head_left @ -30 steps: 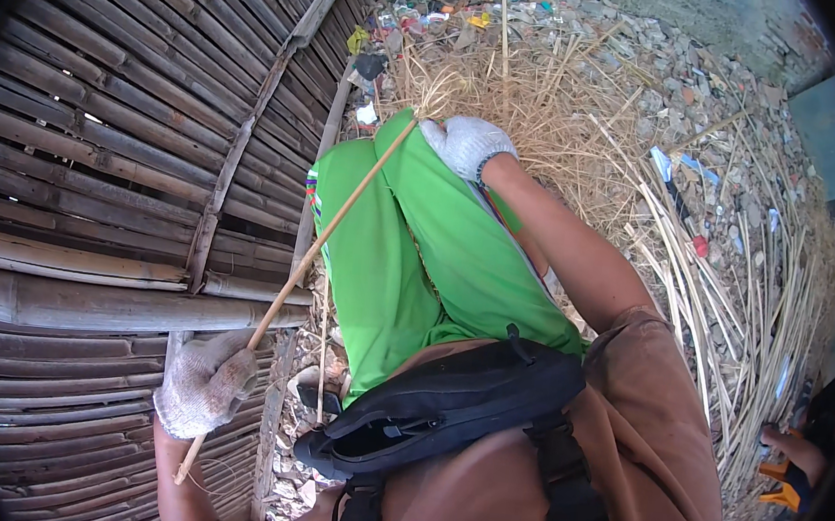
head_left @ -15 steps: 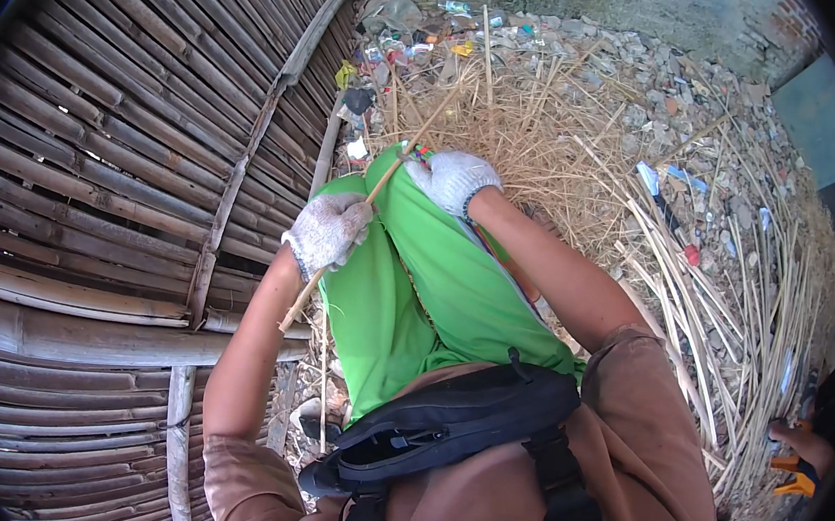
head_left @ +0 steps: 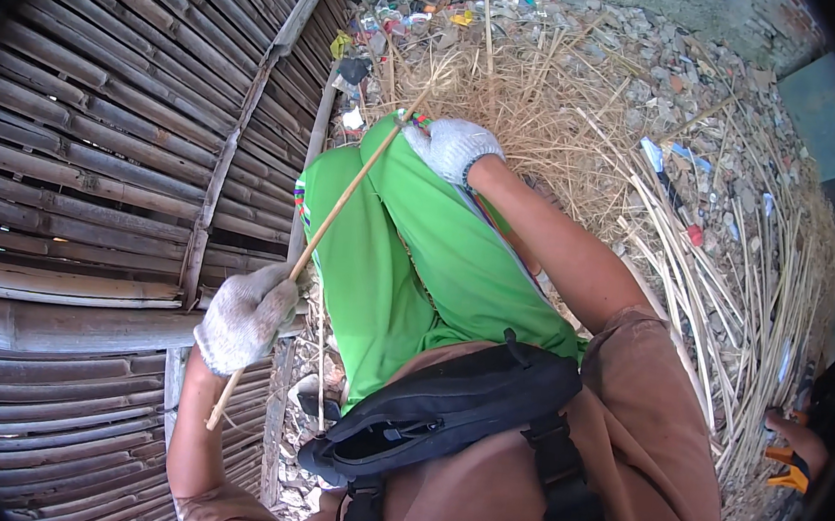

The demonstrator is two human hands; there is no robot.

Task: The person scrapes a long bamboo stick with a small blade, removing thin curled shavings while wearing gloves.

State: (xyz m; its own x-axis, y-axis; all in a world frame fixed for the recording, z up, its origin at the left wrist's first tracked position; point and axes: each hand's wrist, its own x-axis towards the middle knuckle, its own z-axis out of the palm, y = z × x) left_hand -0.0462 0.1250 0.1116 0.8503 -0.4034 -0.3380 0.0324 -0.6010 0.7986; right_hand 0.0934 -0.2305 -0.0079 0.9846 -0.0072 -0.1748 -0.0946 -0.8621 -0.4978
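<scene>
A thin bamboo stick [head_left: 341, 203] slants across my green-covered legs [head_left: 378, 257], its far end past the right knee. My left hand [head_left: 246, 319], in a whitish knitted glove, is closed round the stick near its lower end, out beside my left thigh. The gloved right hand [head_left: 453, 150] rests on top of the right knee. Its fingers are closed where the stick crosses; a small dark edge shows there against the stick, but what those fingers hold is mostly hidden.
A bamboo slat wall [head_left: 95, 159] stands close on my left. Shavings [head_left: 522, 110] and rubble lie ahead; long pale strips [head_left: 692, 327] lie to the right. Another person's hand [head_left: 797, 443] shows near an orange-yellow tool [head_left: 789, 469] at far right. A black waist bag [head_left: 454, 405] crosses my lap.
My left hand has moved down and left toward my body, drawing the stick with it. The right hand has stayed at the knee.
</scene>
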